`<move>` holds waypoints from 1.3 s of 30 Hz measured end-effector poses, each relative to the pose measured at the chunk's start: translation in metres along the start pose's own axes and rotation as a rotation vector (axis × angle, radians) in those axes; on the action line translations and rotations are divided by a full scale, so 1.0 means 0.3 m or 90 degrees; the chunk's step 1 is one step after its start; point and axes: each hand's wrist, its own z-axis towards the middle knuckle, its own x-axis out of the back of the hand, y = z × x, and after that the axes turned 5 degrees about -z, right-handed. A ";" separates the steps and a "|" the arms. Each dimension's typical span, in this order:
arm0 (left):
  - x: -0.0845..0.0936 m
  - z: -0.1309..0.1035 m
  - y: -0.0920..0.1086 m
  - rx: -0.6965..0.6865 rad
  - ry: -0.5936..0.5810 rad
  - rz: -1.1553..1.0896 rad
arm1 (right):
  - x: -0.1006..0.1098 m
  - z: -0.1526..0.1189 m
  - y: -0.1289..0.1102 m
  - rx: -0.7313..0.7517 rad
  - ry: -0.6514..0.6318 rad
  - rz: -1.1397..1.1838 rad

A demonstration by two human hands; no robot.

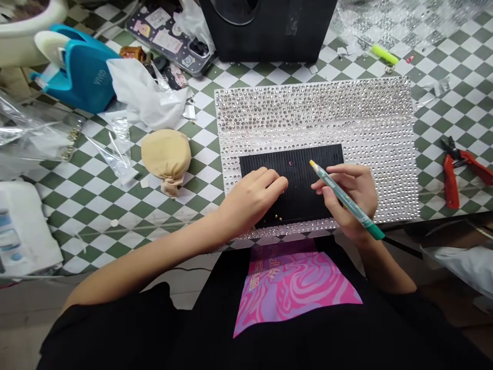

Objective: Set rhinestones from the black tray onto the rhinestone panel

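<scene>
A black ridged board (304, 200) rests on a white mat (377, 169) covered in shiny rhinestones. Over the board's left part is my left hand (256, 198), fingers curled together at the tips; anything pinched there is too small to make out. My right hand (352, 195) holds a green pen-like stick (346, 200) with a yellow tip, which points up and left above the board. A few tiny gold beads (278, 217) lie near the board's front edge, and a tiny pink piece (290, 163) sits near its back edge.
Red-handled pliers (451, 180) lie at the right. Behind the mat stands a black box (269, 36). To the left are a beige pouch (166, 151), a blue tape dispenser (87, 72), a phone (169, 38), plastic bags (34, 133) and a white package (25, 231).
</scene>
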 end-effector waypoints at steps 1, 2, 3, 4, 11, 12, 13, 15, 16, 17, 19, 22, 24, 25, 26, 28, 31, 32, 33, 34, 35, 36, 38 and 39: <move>-0.002 0.008 -0.002 -0.010 -0.011 0.016 | 0.000 0.003 0.004 0.000 0.006 0.004; -0.003 0.014 -0.005 -0.019 -0.020 0.026 | 0.001 0.005 0.008 0.003 0.011 0.006; -0.005 0.017 -0.007 -0.024 -0.024 0.030 | 0.001 0.008 0.011 0.005 0.015 0.002; -0.006 0.020 -0.010 -0.028 -0.023 0.025 | 0.002 0.009 0.013 0.007 0.018 -0.006; 0.000 0.025 -0.059 0.021 0.059 -0.141 | -0.002 0.009 0.033 0.024 0.039 -0.017; -0.002 0.027 -0.076 0.045 0.083 -0.153 | -0.004 0.008 0.037 0.022 0.036 -0.017; -0.005 0.028 -0.096 0.066 0.105 -0.156 | -0.005 0.007 0.039 0.024 0.028 -0.022; -0.015 0.028 -0.143 0.090 0.146 -0.135 | -0.009 0.008 0.038 0.036 0.004 -0.047; -0.020 0.028 -0.167 0.099 0.160 -0.112 | -0.011 0.010 0.034 0.044 -0.011 -0.063; -0.026 0.026 -0.190 0.109 0.169 -0.091 | -0.013 0.014 0.027 0.054 -0.024 -0.079; -0.034 0.021 -0.230 0.132 0.189 -0.074 | -0.018 0.025 0.010 0.083 -0.038 -0.113; -0.038 0.010 -0.263 0.172 0.227 -0.086 | -0.025 0.044 -0.015 0.143 -0.064 -0.156; -0.038 0.001 -0.272 0.194 0.245 -0.088 | -0.028 0.052 -0.022 0.172 -0.085 -0.169; -0.039 -0.003 -0.274 0.200 0.251 -0.086 | -0.029 0.053 -0.023 0.177 -0.091 -0.169; -0.040 -0.007 -0.276 0.205 0.255 -0.083 | -0.030 0.053 -0.022 0.177 -0.093 -0.166; -0.043 -0.013 -0.280 0.214 0.268 -0.078 | -0.031 0.051 -0.017 0.170 -0.091 -0.158; -0.050 -0.018 -0.286 0.223 0.287 -0.083 | -0.032 0.049 -0.011 0.163 -0.107 -0.152; -0.052 -0.019 -0.289 0.219 0.293 -0.088 | -0.032 0.050 -0.010 0.161 -0.114 -0.152; -0.054 -0.019 -0.291 0.213 0.297 -0.094 | -0.033 0.051 -0.010 0.160 -0.119 -0.153; -0.055 -0.020 -0.292 0.210 0.297 -0.100 | -0.034 0.052 -0.010 0.159 -0.124 -0.156; -0.055 -0.020 -0.293 0.209 0.296 -0.105 | -0.034 0.054 -0.010 0.158 -0.127 -0.158; -0.055 -0.020 -0.294 0.211 0.292 -0.110 | -0.035 0.055 -0.011 0.156 -0.128 -0.159; -0.054 -0.021 -0.293 0.214 0.287 -0.119 | -0.035 0.056 -0.011 0.148 -0.123 -0.154; -0.052 -0.022 -0.292 0.213 0.286 -0.124 | -0.035 0.056 -0.010 0.143 -0.116 -0.150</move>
